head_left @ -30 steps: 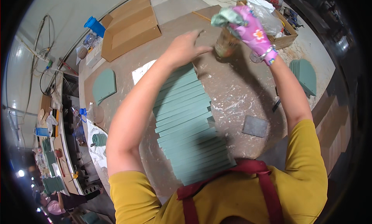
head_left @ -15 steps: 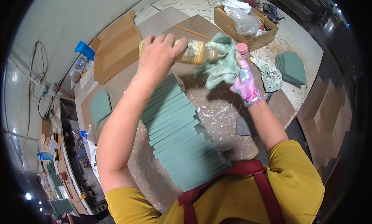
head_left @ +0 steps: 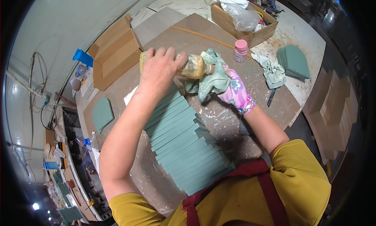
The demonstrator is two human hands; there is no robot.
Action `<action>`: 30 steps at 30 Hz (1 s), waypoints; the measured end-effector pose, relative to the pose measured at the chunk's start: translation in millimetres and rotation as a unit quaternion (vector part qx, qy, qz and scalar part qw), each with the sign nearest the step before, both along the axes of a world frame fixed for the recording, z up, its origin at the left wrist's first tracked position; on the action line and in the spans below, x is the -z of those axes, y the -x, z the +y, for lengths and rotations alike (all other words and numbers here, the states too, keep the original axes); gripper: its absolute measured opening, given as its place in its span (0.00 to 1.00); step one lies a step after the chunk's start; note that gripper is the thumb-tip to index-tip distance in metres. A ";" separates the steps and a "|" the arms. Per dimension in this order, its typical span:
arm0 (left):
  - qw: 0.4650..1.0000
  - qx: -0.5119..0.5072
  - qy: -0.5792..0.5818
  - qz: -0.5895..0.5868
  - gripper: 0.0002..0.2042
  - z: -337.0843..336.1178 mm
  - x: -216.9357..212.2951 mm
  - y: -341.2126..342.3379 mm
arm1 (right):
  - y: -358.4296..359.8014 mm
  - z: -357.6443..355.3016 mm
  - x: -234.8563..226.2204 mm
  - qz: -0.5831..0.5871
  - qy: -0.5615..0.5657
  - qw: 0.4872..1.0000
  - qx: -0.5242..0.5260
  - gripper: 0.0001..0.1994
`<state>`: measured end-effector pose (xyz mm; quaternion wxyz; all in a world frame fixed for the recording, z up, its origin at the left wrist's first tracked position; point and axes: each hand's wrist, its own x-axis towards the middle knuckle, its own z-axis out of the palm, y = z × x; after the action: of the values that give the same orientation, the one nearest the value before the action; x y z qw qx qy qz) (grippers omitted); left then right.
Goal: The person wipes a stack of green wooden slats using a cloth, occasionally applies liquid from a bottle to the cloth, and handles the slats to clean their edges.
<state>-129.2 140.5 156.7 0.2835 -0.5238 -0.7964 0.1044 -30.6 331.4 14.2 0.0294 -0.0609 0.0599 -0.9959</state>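
Note:
My left hand (head_left: 157, 73) is bare and wraps round a clear bottle (head_left: 193, 66) of yellowish liquid, tipped on its side with the neck pointing right. The bottle's mouth meets a pale green, stained cloth (head_left: 215, 80); whether liquid is coming out cannot be seen. Holding that cloth from the right is my right hand (head_left: 237, 89), in a pink flowered glove, with its fingertips partly hidden in the folds. Below both hands a long overlapping row of grey-green flat pieces (head_left: 182, 136) runs toward my body.
A pink-capped jar (head_left: 240, 52) stands beyond my right hand, near a crumpled cloth (head_left: 273, 71) and stacked green rounded panels (head_left: 293, 61). Open cardboard box (head_left: 113, 65) at the far left, filled wooden box (head_left: 262, 38) at the far right. A single green panel (head_left: 102, 113) lies left.
My right hand and the cloth have moved left and slightly nearer, uncovering the pink-capped jar. The bottle has shifted slightly nearer and stays tipped toward the cloth.

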 end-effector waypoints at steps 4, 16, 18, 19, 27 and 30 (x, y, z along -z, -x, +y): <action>0.999 -0.033 -0.001 0.011 0.20 -7.3 -4.2 7.4 | -2.4 0.7 0.6 -0.096 -0.084 0.991 0.039 0.21; 0.997 -0.063 0.007 0.045 0.18 -10.9 -7.0 16.4 | -10.4 -2.1 0.9 -0.091 -0.037 0.994 0.042 0.21; 0.998 -0.052 0.002 0.041 0.18 -9.4 -7.0 11.6 | -8.9 -1.0 5.9 -0.099 -0.033 0.993 0.047 0.21; 0.998 -0.042 -0.002 0.037 0.17 -8.0 -7.2 8.8 | -7.5 0.5 10.9 -0.091 -0.041 0.994 0.049 0.21; 0.999 -0.033 0.011 0.025 0.18 -16.7 -11.6 3.8 | -12.1 6.8 15.3 -0.147 -0.062 0.985 0.067 0.22; 1.000 -0.026 0.011 -0.004 0.17 -17.1 -16.5 -8.0 | -15.3 12.6 17.5 -0.130 -0.045 0.988 0.067 0.22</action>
<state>-121.2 123.4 173.2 0.2721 -0.5065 -0.8096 0.1180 -15.3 344.1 -3.3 -0.0274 0.0744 0.1047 -0.9913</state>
